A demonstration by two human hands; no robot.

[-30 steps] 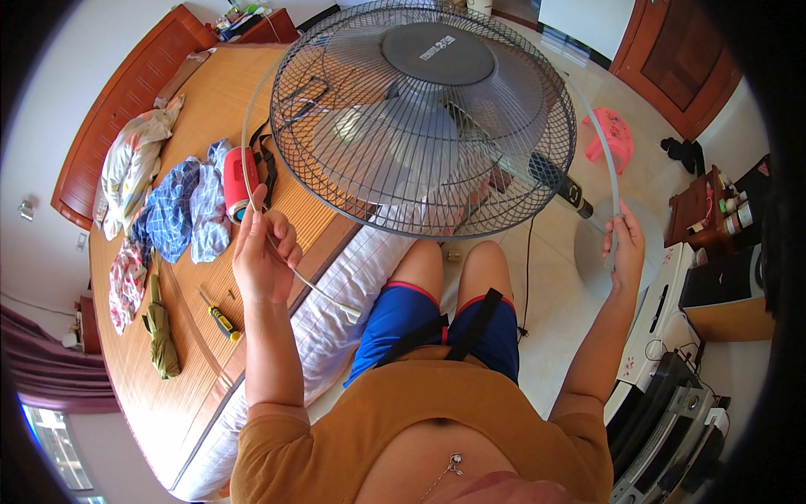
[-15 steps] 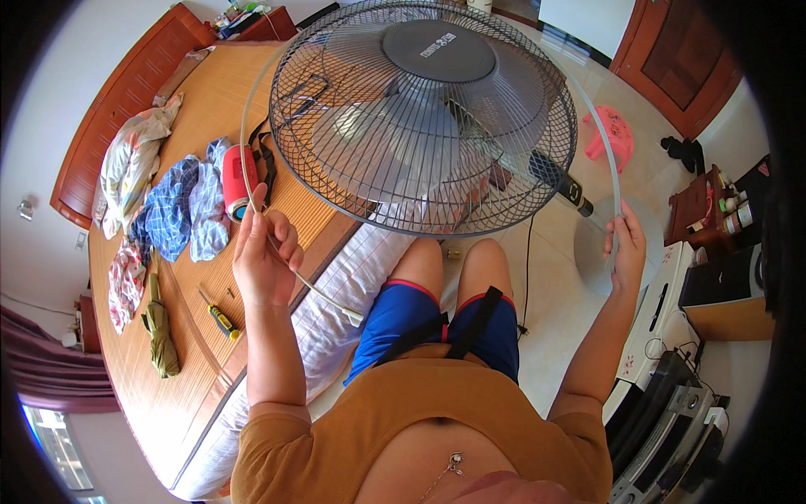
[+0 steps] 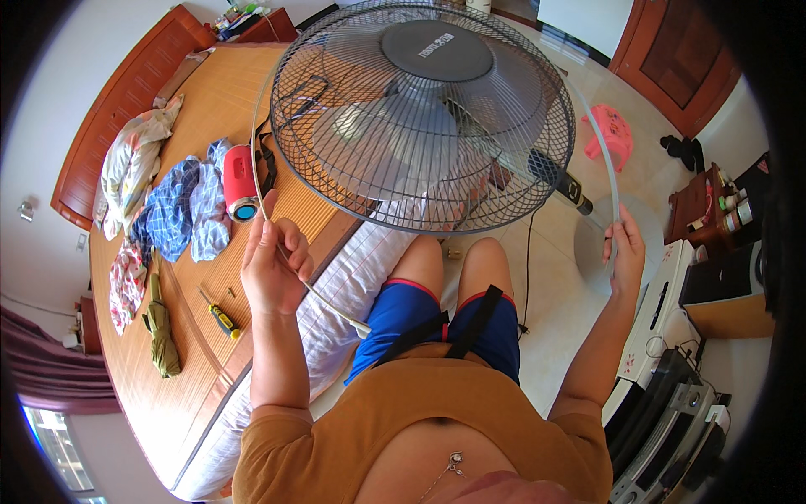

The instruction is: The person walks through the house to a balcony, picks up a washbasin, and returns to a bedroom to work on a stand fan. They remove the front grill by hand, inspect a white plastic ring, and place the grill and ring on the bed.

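Note:
A pedestal fan [image 3: 420,160] with a dark wire cage stands in front of me, its round centre cap facing up. A thin pale grey rim band [image 3: 608,155] arcs loosely outside the cage on both sides; its far stretch is hidden behind the cage. My left hand [image 3: 275,267] pinches the band between thumb and fingers, left of the cage. From there its free end, with a whitish clip [image 3: 362,329], hangs over the bed's edge near my thigh. On the other side, my right hand [image 3: 626,252] is closed around the band, close to the fan's round base [image 3: 586,256].
On the bed [image 3: 243,84] at left lie a red cylindrical speaker [image 3: 240,172], crumpled clothes [image 3: 172,210], a folded olive umbrella [image 3: 162,336] and a yellow-black screwdriver [image 3: 222,319]. A pink stool [image 3: 610,139] stands at far right. A white cabinet [image 3: 659,294] and electronics [image 3: 672,428] line the right side.
My left hand has moved slightly right and toward me, bringing the band nearer the cage. The clip end has shifted right and lower. My right hand has hardly moved.

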